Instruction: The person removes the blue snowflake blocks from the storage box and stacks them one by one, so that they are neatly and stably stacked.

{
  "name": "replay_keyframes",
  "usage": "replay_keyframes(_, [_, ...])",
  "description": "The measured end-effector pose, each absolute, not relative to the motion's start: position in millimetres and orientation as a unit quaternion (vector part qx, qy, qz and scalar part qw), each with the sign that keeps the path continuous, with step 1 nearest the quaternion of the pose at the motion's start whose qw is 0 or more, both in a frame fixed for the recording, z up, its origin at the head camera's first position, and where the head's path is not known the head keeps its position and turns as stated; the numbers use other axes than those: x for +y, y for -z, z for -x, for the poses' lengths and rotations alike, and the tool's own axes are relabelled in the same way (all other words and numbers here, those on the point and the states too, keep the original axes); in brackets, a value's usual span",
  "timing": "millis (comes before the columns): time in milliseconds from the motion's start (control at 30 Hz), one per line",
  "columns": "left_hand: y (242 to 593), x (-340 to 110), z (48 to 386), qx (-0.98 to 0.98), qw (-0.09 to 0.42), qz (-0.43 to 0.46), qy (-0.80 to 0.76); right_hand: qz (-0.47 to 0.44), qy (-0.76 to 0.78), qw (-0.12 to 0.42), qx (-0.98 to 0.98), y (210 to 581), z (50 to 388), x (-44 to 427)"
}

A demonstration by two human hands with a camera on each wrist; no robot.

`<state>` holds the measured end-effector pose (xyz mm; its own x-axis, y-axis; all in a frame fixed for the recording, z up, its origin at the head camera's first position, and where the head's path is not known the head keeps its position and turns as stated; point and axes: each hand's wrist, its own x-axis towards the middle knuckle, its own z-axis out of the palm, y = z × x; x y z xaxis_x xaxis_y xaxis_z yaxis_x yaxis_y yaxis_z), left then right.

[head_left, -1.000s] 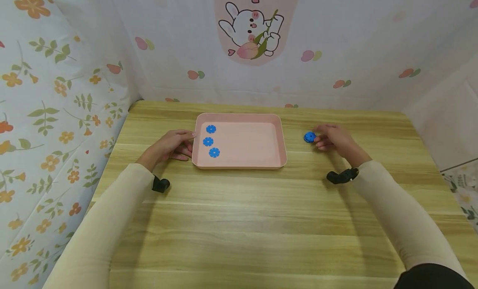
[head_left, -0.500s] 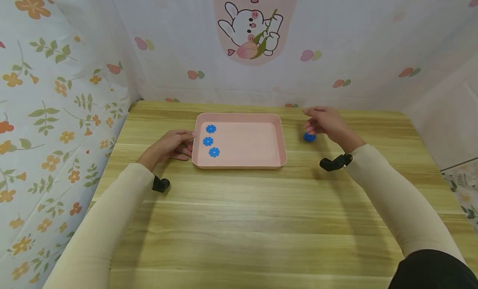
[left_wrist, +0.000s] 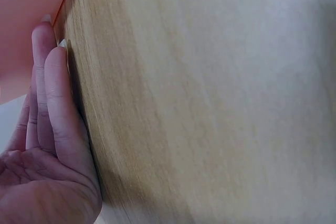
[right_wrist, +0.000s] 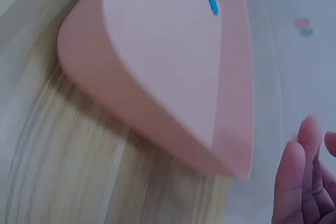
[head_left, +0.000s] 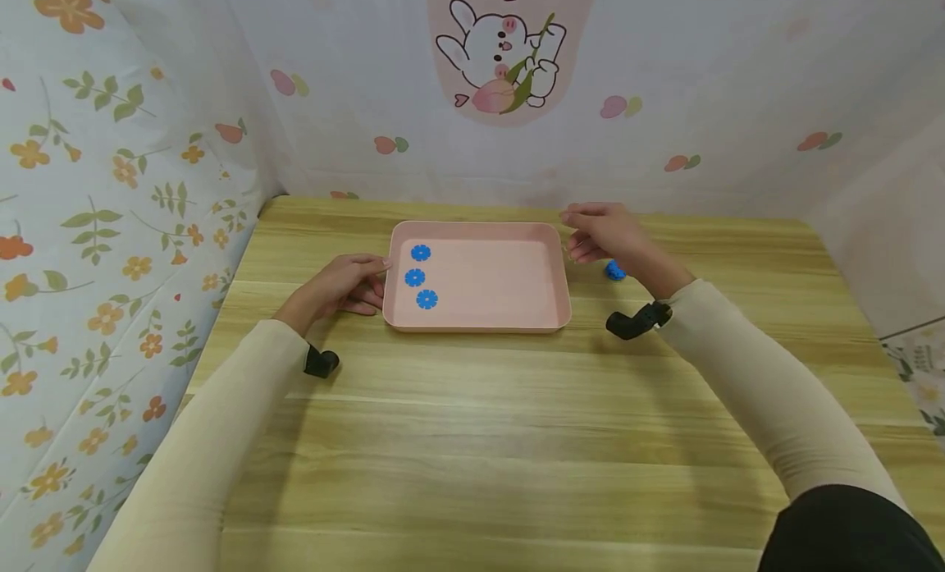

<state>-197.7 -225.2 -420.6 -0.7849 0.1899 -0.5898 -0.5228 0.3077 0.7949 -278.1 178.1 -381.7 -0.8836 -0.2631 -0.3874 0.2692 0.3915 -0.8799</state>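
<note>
A pink tray [head_left: 495, 286] lies on the table with three notched blue discs along its left side: a back disc [head_left: 421, 253], a middle disc [head_left: 415, 277] and a front disc [head_left: 426, 299]. Against the tray's left wall rests my left hand [head_left: 334, 286]; its fairly straight fingers [left_wrist: 60, 95] lie beside the wall in the left wrist view. My right hand [head_left: 609, 233] hovers by the tray's back right corner, fingers bent toward it. Whether anything is between its fingertips is hidden. Below that hand, more blue plastic [head_left: 615, 270] sits on the wood, partly covered.
The wooden table [head_left: 472, 441] ends at a white printed cloth [head_left: 332, 80] behind it, with flowered cloth [head_left: 118, 227] on the left. Each wrist carries a black camera, a left one [head_left: 321, 362] and a right one [head_left: 636, 321].
My right hand has left the blue pieces on the right, rising and moving left to the tray's back right corner. My left hand and the three discs in the tray have stayed put.
</note>
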Motion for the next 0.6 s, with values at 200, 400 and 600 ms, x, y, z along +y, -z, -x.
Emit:
replay_keyframes(200, [440.2,-230.7,204.8,0.751,0.3,0.113,-0.577,0.014,0.55,0.252,0.796,377.8,271.3,154.9])
replay_keyframes(400, [448.1,-232.9,207.4,0.754,0.294,0.114,-0.576,0.033,0.554,0.248,0.794,382.1,269.9,136.1])
replay_keyframes(600, [448.4,-232.6,207.8,0.753,0.295,0.117,-0.577,0.046,0.557,0.257,0.789,383.5,264.0,116.3])
